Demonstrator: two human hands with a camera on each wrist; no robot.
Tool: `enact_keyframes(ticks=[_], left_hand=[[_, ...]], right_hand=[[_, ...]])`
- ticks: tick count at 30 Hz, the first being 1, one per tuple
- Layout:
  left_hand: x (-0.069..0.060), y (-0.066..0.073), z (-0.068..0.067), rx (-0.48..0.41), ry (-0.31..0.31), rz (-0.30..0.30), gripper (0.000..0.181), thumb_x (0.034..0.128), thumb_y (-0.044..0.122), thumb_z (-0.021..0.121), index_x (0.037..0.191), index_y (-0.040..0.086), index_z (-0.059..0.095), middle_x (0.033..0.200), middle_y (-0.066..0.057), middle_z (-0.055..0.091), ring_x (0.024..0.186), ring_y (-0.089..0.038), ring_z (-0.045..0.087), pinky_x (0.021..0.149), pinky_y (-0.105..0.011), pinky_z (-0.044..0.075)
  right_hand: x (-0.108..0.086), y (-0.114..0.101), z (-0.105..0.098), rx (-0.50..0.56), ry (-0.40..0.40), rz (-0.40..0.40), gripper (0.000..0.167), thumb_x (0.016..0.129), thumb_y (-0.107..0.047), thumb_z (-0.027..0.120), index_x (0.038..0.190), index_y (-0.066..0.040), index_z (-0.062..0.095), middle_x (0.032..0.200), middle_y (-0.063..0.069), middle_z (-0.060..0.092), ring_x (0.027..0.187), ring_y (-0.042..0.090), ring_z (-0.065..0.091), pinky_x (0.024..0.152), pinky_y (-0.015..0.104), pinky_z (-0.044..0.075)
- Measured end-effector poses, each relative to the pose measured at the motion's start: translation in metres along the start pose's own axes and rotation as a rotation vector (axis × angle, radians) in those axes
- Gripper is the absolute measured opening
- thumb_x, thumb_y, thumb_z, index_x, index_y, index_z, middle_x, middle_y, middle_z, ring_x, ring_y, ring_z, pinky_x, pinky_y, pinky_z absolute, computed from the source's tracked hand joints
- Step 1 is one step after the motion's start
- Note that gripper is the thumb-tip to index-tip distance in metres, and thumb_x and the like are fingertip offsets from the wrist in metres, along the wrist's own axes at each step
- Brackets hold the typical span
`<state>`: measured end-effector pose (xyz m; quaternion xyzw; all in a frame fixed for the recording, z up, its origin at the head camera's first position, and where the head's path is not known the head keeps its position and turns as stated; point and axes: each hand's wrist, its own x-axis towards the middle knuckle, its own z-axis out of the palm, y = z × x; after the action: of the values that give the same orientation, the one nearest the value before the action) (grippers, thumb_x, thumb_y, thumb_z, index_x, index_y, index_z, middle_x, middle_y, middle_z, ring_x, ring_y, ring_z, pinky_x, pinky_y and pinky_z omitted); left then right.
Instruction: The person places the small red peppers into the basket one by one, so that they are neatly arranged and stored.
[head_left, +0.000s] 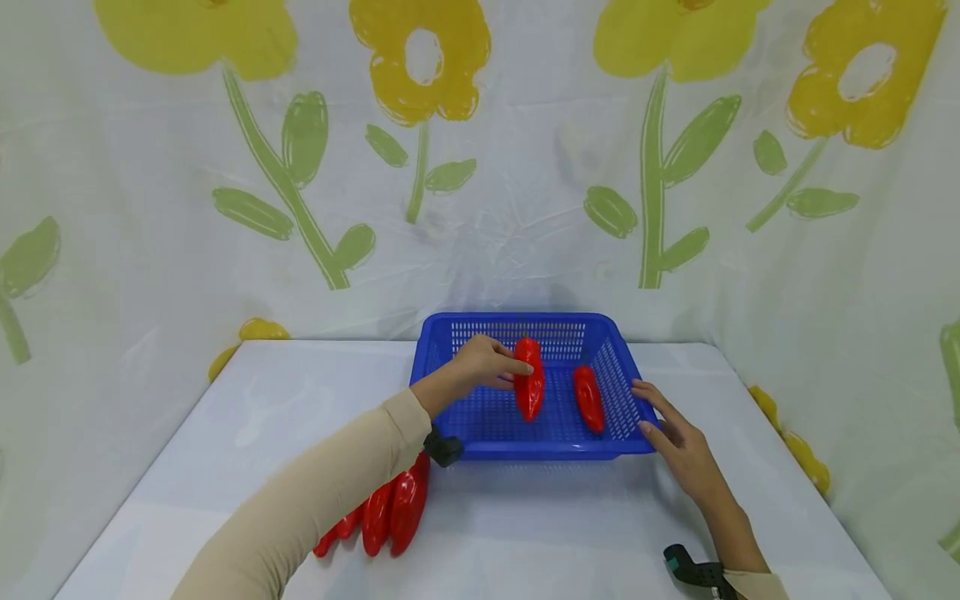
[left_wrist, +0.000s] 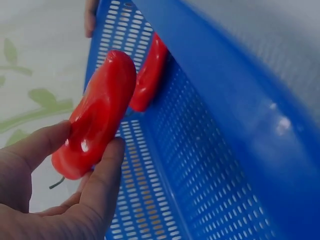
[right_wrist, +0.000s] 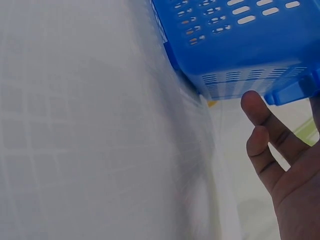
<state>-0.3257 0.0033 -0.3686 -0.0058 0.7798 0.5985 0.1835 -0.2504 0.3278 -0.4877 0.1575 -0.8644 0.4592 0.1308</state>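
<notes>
A red pepper is pinched between the thumb and fingers of my left hand, held over the blue basket. In the left wrist view the same pepper hangs with its green stem beside my fingers. A second red pepper lies inside the basket toward its right side. My right hand is at the basket's right rim, thumb and fingers spread; in the right wrist view two fingers extend near the basket's underside.
Several red peppers lie on the white table in front of the basket's left corner, partly hidden by my left sleeve. A white curtain with painted flowers hangs behind the table.
</notes>
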Motion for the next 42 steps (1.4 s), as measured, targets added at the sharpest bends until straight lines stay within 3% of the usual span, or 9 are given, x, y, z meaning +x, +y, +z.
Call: enact_keyframes(ticks=[3,10,13,19,24,28,36,42], left_hand=[[0.005,0.000,0.007,0.008,0.001,-0.009,0.042,0.0815,0.008,0.084,0.113,-0.010,0.062,0.103,-0.021,0.068,0.088,-0.030,0.073,0.086,-0.043,0.057],[0.017,0.001,0.021,-0.005,-0.021,-0.022,0.041,0.0800,0.004,0.083,0.110,-0.012,0.061,0.103,-0.021,0.067,0.087,-0.032,0.073,0.083,-0.042,0.059],[0.021,0.003,0.029,0.000,-0.013,-0.038,0.039,0.0804,0.002,0.083,0.109,-0.012,0.059,0.101,-0.021,0.067,0.089,-0.033,0.072,0.082,-0.042,0.059],[0.032,0.007,0.044,0.014,0.010,-0.087,0.055,0.0805,0.000,0.082,0.123,-0.016,0.052,0.109,-0.026,0.065,0.092,-0.036,0.072,0.088,-0.045,0.056],[0.039,0.009,0.051,0.028,0.016,-0.106,0.057,0.0802,-0.005,0.080,0.126,-0.016,0.048,0.108,-0.028,0.066,0.094,-0.037,0.072,0.088,-0.045,0.057],[0.048,0.010,0.053,0.035,0.017,-0.112,0.055,0.0801,-0.006,0.079,0.124,-0.016,0.048,0.105,-0.029,0.068,0.095,-0.039,0.071,0.089,-0.046,0.056],[0.060,0.006,0.052,0.028,-0.032,-0.148,0.063,0.0812,-0.009,0.077,0.132,-0.016,0.041,0.116,-0.034,0.062,0.104,-0.044,0.067,0.090,-0.046,0.055],[0.067,-0.003,0.055,0.010,-0.059,-0.190,0.084,0.0810,-0.009,0.077,0.148,-0.012,0.026,0.114,-0.034,0.062,0.104,-0.043,0.067,0.090,-0.046,0.056]], right_hand=[[-0.001,0.000,0.000,0.000,0.001,-0.008,0.049,0.103,-0.020,0.056,0.150,-0.025,0.046,0.159,-0.004,0.035,0.142,0.002,0.031,0.102,0.067,0.036],[-0.001,0.000,-0.001,0.001,0.005,-0.002,0.049,0.103,-0.020,0.056,0.150,-0.025,0.046,0.159,-0.004,0.036,0.144,0.034,0.032,0.101,0.068,0.037],[-0.001,0.001,0.000,0.005,0.007,0.001,0.049,0.103,-0.020,0.056,0.150,-0.024,0.047,0.159,-0.003,0.036,0.143,0.041,0.032,0.100,0.070,0.037],[0.000,0.000,-0.001,0.006,0.004,0.008,0.049,0.103,-0.021,0.056,0.151,-0.025,0.046,0.159,-0.005,0.035,0.145,0.031,0.033,0.102,0.066,0.037],[0.000,0.000,0.000,0.016,-0.004,0.014,0.048,0.103,-0.022,0.056,0.150,-0.024,0.046,0.159,-0.003,0.036,0.144,0.038,0.032,0.102,0.063,0.038],[0.000,0.001,-0.001,0.015,-0.004,0.010,0.049,0.103,-0.021,0.055,0.151,-0.024,0.046,0.159,-0.002,0.036,0.143,0.040,0.033,0.101,0.063,0.039],[0.001,0.002,-0.001,0.028,-0.005,0.017,0.048,0.103,-0.022,0.056,0.151,-0.027,0.046,0.159,-0.007,0.034,0.145,0.031,0.032,0.104,0.061,0.038],[-0.001,0.002,0.001,0.031,-0.003,0.005,0.048,0.103,-0.021,0.056,0.151,-0.024,0.046,0.159,-0.004,0.035,0.144,0.035,0.032,0.103,0.060,0.039]])
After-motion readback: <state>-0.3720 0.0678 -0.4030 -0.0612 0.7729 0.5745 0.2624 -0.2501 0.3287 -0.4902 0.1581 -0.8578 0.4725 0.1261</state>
